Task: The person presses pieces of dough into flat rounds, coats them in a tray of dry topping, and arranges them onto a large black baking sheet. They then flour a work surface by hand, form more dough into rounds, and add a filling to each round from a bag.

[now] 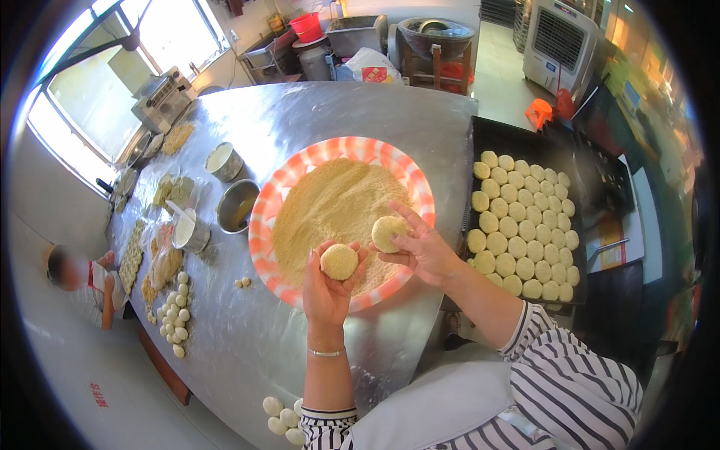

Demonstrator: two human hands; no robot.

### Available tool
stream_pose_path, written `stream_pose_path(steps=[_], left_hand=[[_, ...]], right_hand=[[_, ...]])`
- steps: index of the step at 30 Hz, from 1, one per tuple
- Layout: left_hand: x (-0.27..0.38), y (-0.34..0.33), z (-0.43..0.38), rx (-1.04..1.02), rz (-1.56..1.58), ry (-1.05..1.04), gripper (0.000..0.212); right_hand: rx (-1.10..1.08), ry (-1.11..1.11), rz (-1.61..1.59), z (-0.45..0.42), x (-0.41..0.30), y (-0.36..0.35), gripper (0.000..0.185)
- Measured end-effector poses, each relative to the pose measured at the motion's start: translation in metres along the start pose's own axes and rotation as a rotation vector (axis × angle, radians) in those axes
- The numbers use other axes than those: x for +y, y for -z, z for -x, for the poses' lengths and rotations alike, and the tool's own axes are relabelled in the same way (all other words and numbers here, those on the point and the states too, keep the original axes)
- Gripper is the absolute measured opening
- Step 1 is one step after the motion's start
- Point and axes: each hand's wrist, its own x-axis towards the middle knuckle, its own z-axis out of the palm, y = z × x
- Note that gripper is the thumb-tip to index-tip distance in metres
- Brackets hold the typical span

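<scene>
My left hand [332,287] holds a round dough cake coated in sesame seeds [339,261] over the near part of a wide orange-and-white plastic basin [264,208]. Sesame seeds [332,191] are heaped inside the basin. Just to the right and slightly farther off, my right hand [413,242] grips a second coated cake [389,234] between thumb and fingers. To the right of the basin, a black baking tray [523,135] carries rows of similar coated cakes [526,230]. Plain white dough balls [175,315] lie at the left, and more [284,419] lie beside my left sleeve.
A steel bowl with yellow liquid [237,207] and metal containers of white contents [223,161] [191,232] stand left of the basin on the metal table [270,343]. Another person [93,281] is at the table's far left. An orange stool [539,113] stands beyond the tray.
</scene>
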Motion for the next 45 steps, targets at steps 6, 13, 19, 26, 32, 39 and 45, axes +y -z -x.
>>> stream_pose_path(steps=[6,13,19,26,32,39,45], left_hand=[[-0.022,-0.052,0.001,-0.063,-0.149,0.070,0.046],[-0.063,-0.115,-0.030,-0.095,-0.264,0.179,0.044],[-0.097,-0.160,-0.088,-0.231,-0.500,0.305,0.031],[-0.179,-0.224,-0.227,-0.462,-0.969,0.421,0.031],[-0.240,-0.252,-0.365,-0.740,-1.789,0.066,0.034],[-0.283,-0.276,-0.426,-0.997,-2.213,0.142,0.036],[-0.296,-0.282,-0.428,-1.066,-2.469,-0.008,0.029]], right_hand=[[0.000,0.045,0.204,0.010,-0.033,0.042,0.073],[-0.043,0.143,0.529,0.017,-0.077,0.111,0.054],[0.014,0.018,0.444,0.036,-0.126,0.184,0.044],[0.389,0.011,0.355,0.064,-0.169,0.286,0.043],[0.464,0.077,0.436,0.033,-0.198,0.340,0.036],[0.451,0.117,0.673,-0.057,-0.228,0.394,0.029],[0.414,0.086,0.867,-0.118,-0.228,0.423,0.029]])
